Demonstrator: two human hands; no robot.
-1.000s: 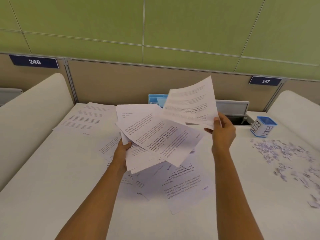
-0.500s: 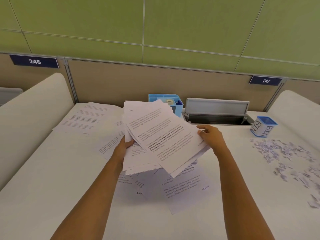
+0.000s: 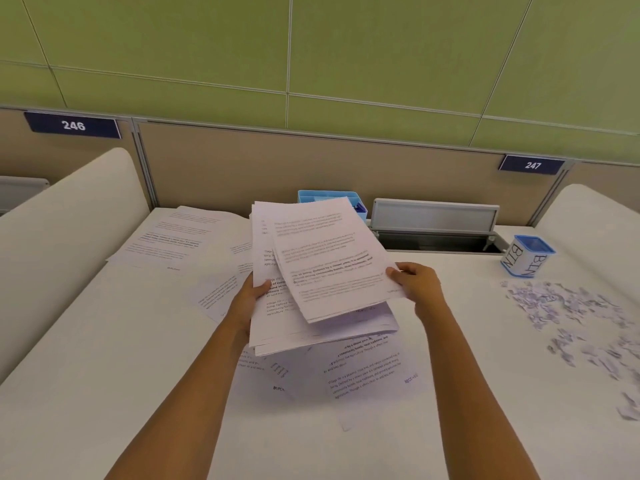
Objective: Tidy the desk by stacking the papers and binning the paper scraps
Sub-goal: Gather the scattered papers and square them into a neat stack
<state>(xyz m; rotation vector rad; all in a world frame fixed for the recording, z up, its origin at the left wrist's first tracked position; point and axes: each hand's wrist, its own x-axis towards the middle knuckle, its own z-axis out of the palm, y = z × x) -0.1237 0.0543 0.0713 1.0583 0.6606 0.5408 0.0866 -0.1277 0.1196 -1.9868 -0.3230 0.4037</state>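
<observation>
Both hands hold a loose stack of white printed papers (image 3: 322,271) above the white tabletop (image 3: 104,358), left hand (image 3: 247,301) gripping its left edge, right hand (image 3: 414,284) pinching the top sheet's right corner, with torn paper scraps (image 3: 571,313) beside the blue-rimmed BIN cup (image 3: 526,256)

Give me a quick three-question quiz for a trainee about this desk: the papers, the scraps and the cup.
1. Fill in: the blue cup beyond the paper scraps is marked ____.
2. True or false: the scraps lie inside that cup.
3. Of left hand and right hand, which grips the sheaf of papers? A left only; B right only; C both.
Key: 1 BIN; 2 false; 3 C.
</observation>
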